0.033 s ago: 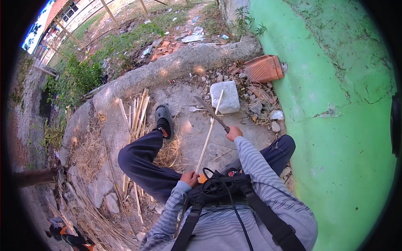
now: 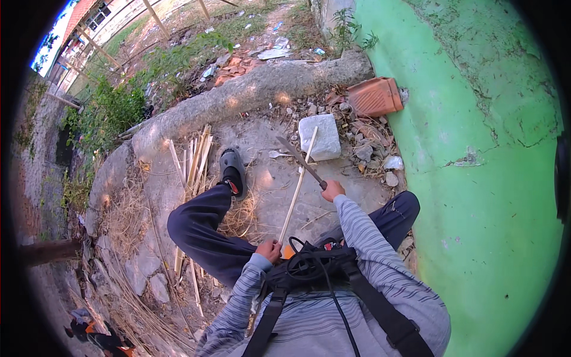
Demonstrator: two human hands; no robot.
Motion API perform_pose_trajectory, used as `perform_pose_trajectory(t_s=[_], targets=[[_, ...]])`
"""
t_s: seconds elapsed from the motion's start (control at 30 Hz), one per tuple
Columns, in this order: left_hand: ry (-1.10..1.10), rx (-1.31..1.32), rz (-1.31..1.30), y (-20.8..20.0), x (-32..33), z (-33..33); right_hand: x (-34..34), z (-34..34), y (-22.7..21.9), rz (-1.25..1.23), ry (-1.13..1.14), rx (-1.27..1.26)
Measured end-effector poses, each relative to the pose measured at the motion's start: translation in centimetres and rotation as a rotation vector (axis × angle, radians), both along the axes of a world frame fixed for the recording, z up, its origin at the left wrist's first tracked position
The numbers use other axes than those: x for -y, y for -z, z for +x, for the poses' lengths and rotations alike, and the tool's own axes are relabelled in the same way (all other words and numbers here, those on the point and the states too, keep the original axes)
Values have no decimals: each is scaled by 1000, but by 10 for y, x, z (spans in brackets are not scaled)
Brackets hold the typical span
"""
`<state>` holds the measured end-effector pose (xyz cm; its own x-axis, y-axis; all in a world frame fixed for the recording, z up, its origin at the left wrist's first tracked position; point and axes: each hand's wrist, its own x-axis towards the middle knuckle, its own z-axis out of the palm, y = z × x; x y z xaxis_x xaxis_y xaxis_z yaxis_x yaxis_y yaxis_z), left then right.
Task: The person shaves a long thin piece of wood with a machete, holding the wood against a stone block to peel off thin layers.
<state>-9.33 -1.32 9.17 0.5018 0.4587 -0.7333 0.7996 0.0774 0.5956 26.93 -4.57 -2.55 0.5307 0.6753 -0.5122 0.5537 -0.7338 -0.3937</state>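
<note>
My left hand (image 2: 269,250), low in front of my body, is closed round the near end of a long, pale split bamboo strip (image 2: 291,212). The strip slants away from me, and its far end lies against a whitish block (image 2: 326,141) on the ground. In my right hand (image 2: 333,190) is the handle of a long knife (image 2: 295,152). Its dark blade points up and to the left, crossing the strip just short of the block. Whether blade and strip touch, I cannot tell.
More split strips (image 2: 198,160) lie left of my shoe (image 2: 232,169), with curly shavings (image 2: 241,217) beside it. An orange hollow brick (image 2: 376,97) and rubble sit by the green wall (image 2: 476,196). A low concrete curb (image 2: 208,110) bounds the far side.
</note>
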Motion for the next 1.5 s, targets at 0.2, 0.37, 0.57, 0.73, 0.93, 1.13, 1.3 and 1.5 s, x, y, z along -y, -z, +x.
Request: perform_pose_trajectory(t_s=[0.2, 0.37, 0.57, 0.73, 0.93, 1.13, 1.3, 1.5], targets=[[57, -26, 239, 54, -61, 67, 8, -23, -3, 85, 23, -57], [-422, 173, -683, 100, -63, 125, 25, -40, -41, 158, -27, -132], [-530, 246, -609, 108, -48, 136, 43, -38, -41, 168, -101, -134], [-466, 181, -388, 102, -37, 136, 21, -19, -36, 100, -62, -58], [-548, 183, -800, 84, -53, 131, 5, -17, -33, 79, -198, -85], [-618, 207, -950, 80, -48, 125, 12, -26, -26, 80, -150, -133], [-563, 176, -899, 81, -58, 123, 8, -46, -30, 126, -30, -110], [-577, 219, -895, 98, -58, 115, 18, -42, -43, 87, -191, -86]])
